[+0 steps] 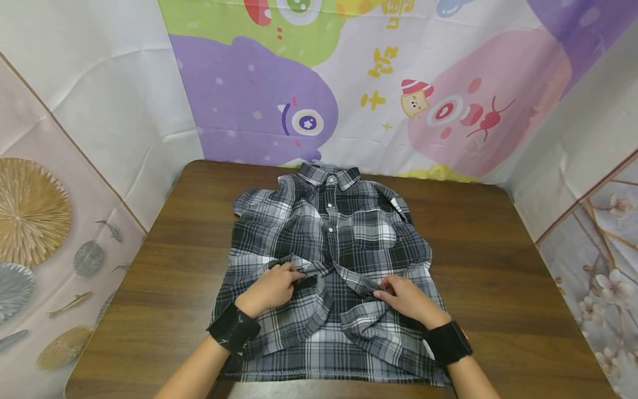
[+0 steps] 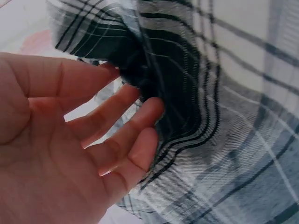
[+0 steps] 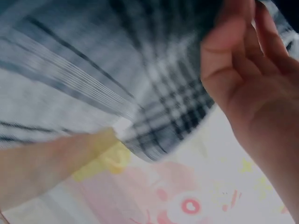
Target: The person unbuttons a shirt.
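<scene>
A black, grey and white plaid shirt (image 1: 379, 252) lies front up on the table, its collar at the far side. Its upper buttons are done up, while the lower front parts into two flaps. My left hand (image 1: 273, 285) pinches the edge of the left flap; in the left wrist view that hand (image 2: 88, 126) has its fingertips at a dark fold of the cloth. On the other flap, my right hand (image 1: 406, 296) grips the front edge between thumb and fingers. The right wrist view shows this hand (image 3: 252, 79) against the raised cloth, fingertips partly hidden.
The brown wooden table (image 1: 498, 288) extends on both sides of the shirt. Behind it hangs a cloth backdrop (image 1: 359, 133) with cartoon monsters, and patterned panels stand left and right. Each wrist wears a black band (image 1: 234, 328).
</scene>
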`<action>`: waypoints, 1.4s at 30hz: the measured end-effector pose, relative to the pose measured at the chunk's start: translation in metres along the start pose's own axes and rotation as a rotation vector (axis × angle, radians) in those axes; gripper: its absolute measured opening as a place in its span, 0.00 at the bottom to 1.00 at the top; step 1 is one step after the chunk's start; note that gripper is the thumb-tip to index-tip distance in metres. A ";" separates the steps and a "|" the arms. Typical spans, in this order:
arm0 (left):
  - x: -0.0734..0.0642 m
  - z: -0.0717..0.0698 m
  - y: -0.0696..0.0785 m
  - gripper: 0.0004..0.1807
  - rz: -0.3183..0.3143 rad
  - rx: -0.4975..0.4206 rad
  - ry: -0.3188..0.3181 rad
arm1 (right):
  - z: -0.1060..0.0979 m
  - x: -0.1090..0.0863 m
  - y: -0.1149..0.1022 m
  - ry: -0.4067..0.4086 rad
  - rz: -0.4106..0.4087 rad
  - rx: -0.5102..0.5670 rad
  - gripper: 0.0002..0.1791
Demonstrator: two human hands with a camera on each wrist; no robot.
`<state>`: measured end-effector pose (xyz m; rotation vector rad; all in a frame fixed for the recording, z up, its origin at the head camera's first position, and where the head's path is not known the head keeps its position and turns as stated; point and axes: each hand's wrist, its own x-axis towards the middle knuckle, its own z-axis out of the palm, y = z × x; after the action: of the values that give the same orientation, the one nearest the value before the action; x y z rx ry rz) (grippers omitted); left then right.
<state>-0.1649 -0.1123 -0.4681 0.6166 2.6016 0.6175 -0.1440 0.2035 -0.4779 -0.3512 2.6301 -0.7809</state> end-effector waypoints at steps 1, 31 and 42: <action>0.000 -0.001 0.001 0.20 0.006 0.002 0.012 | -0.003 -0.001 -0.003 -0.017 -0.009 0.004 0.11; 0.005 -0.021 0.049 0.13 0.165 0.028 0.137 | -0.018 0.064 -0.096 0.004 0.000 -0.112 0.21; 0.002 -0.016 0.052 0.13 0.210 0.043 0.145 | 0.015 0.080 -0.088 0.066 0.026 -0.250 0.19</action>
<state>-0.1574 -0.0749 -0.4295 0.8978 2.7114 0.6961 -0.1978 0.0976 -0.4623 -0.3622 2.7950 -0.4619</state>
